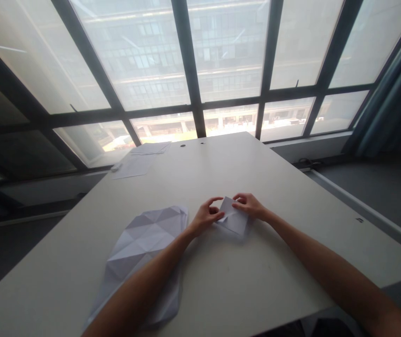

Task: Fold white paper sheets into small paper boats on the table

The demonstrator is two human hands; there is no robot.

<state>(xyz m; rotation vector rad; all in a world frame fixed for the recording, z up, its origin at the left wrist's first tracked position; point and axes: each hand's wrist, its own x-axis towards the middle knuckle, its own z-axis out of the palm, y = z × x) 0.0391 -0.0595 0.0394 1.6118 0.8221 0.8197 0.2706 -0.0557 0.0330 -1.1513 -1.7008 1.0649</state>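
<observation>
A small folded piece of white paper (236, 222) is held between my two hands just above the white table (217, 173). My left hand (207, 215) grips its left edge, thumb near a small flap and index finger arched over the top corner. On the upper right edge, my right hand (248, 204) pinches the paper between thumb and curled fingers. Beside my left forearm lies a larger creased sheet of white paper (151, 231), marked with a pattern of triangular folds and partly covered by the arm.
Several flat white sheets (133, 166) lie at the table's far left corner. Two small dark round spots sit near the far edge. A large framed window (228, 51) rises behind the table, with a blue-grey curtain (390, 89) at the right.
</observation>
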